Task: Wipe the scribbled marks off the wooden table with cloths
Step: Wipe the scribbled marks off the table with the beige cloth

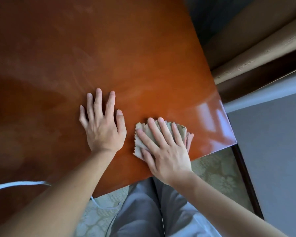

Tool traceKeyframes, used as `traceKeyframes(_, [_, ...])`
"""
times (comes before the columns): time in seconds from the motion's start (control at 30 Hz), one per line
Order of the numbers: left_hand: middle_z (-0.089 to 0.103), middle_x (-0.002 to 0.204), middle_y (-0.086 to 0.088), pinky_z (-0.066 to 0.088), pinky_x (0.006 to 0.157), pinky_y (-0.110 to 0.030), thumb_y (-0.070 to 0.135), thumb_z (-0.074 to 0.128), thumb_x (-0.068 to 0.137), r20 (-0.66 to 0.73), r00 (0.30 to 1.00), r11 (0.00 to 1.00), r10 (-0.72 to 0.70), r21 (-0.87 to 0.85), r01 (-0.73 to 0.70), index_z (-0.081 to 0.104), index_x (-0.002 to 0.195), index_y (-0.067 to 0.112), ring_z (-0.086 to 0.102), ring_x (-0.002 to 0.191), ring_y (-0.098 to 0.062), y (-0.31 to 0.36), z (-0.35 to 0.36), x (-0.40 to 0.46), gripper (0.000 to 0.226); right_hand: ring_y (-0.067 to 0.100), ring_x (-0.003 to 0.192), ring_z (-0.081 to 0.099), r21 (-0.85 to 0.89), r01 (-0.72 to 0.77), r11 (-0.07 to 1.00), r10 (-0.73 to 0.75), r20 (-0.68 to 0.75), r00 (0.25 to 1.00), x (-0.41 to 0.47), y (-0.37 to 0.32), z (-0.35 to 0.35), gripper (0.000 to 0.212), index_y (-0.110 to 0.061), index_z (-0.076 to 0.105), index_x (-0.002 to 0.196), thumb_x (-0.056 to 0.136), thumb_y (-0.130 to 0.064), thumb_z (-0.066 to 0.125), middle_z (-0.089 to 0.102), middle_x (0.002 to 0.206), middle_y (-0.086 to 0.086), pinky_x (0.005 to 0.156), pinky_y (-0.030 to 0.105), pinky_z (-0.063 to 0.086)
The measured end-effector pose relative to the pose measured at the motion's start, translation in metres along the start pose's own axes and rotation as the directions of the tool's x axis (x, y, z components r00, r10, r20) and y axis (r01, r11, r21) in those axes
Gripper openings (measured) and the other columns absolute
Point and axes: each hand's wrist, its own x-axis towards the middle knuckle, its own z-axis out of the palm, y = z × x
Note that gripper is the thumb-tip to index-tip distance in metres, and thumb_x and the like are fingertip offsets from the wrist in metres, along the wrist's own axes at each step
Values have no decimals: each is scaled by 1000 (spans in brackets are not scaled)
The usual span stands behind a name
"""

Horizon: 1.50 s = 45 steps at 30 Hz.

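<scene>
Pressing cloth [144, 140] flat under our right hand [167, 154], fingers [153, 125] spread for scrubbing; left hand [103, 130], fingers apart, steadies desk [143, 57].

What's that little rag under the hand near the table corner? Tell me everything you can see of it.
The small grey-beige cloth with zigzag-cut edges looks like thin, soft fabric, apparently folded or doubled. It lies flat on the glossy reddish-brown wooden table, near its front right corner. The right hand presses on it with straight, spread fingers, covering most of it. The left hand rests flat on the bare wood beside it, apart from it.
</scene>
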Motion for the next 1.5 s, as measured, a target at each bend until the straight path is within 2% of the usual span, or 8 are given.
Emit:
traceKeyframes(0.1, [30, 165, -10, 16, 122, -57, 37, 37, 104, 4, 1000, 1000, -2, 6, 2, 39, 155, 25, 22, 154, -34, 1, -1, 0, 53, 28, 158, 10, -30, 67, 997, -66, 39, 997, 1, 25, -6, 56, -32, 28, 161, 107, -46, 32, 19, 170, 4, 127, 50, 5])
traceKeyframes(0.37, [31, 165, -11, 13, 124, -55, 38, 35, 103, 20, 1000, 1000, -4, 7, 3, 40, 156, 24, 22, 154, -34, 3, -3, 1, 55, 29, 158, 4, -80, -129, 988, 128, -14, 992, 185, 63, -46, 58, -37, 20, 162, 107, -55, 11, 14, 171, 2, 127, 51, -2])
traceKeyframes(0.67, [36, 162, -17, 18, 122, -61, 36, 40, 103, -3, 1000, 999, 22, -41, -22, 48, 151, 17, 27, 152, -39, 3, -3, 0, 52, 27, 158, 2, -118, 297, 947, -263, 239, 935, 155, 40, -38, 57, -36, 20, 162, 107, -51, 19, 11, 171, 1, 127, 50, -4])
traceKeyframes(0.83, [37, 161, -16, 17, 122, -62, 35, 47, 100, -8, 1000, 995, 14, -95, -14, 49, 150, 18, 26, 153, -39, 2, -2, 0, 53, 23, 158, -6, -169, 239, 956, -206, 192, 960, 273, 36, -50, 58, -41, 8, 162, 105, -54, 6, 2, 172, -2, 127, 48, -6])
traceKeyframes(0.97, [41, 160, -15, 20, 122, -62, 35, 53, 97, -7, 1000, 991, -8, -135, 6, 54, 147, 19, 30, 151, -38, 3, -6, 1, 52, 24, 158, -8, -199, 222, 955, -192, 159, 968, 341, -23, -36, 59, -39, 7, 163, 105, -52, 6, -2, 172, -1, 126, 48, -7])
traceKeyframes(1.17, [49, 153, -13, 20, 122, -61, 32, 57, 92, -22, 1000, 983, -10, -181, 6, 58, 144, 17, 39, 145, -39, 2, -8, 1, 53, 26, 158, -7, -137, 609, 781, -542, 334, 771, 289, -64, -16, 58, -41, 11, 161, 104, -54, 8, 0, 172, -1, 126, 51, -7])
traceKeyframes(1.27, [51, 152, -11, 20, 122, -61, 32, 57, 92, -22, 1000, 983, 1, -181, -5, 59, 143, 16, 38, 147, -38, 4, -8, 1, 53, 22, 158, -8, -90, 679, 729, -606, 377, 700, 303, -46, -24, 55, -46, 14, 160, 106, -56, 12, -1, 172, -5, 126, 47, -11])
traceKeyframes(1.5, [49, 153, -12, 20, 122, -62, 30, 53, 96, -21, 1000, 981, 4, -193, -7, 59, 142, 16, 35, 149, -37, 2, -6, 1, 48, 23, 158, -7, -162, 400, 902, -356, 246, 902, 330, -12, -38, 58, -43, 9, 162, 106, -56, 10, 1, 172, -2, 126, 46, -9])
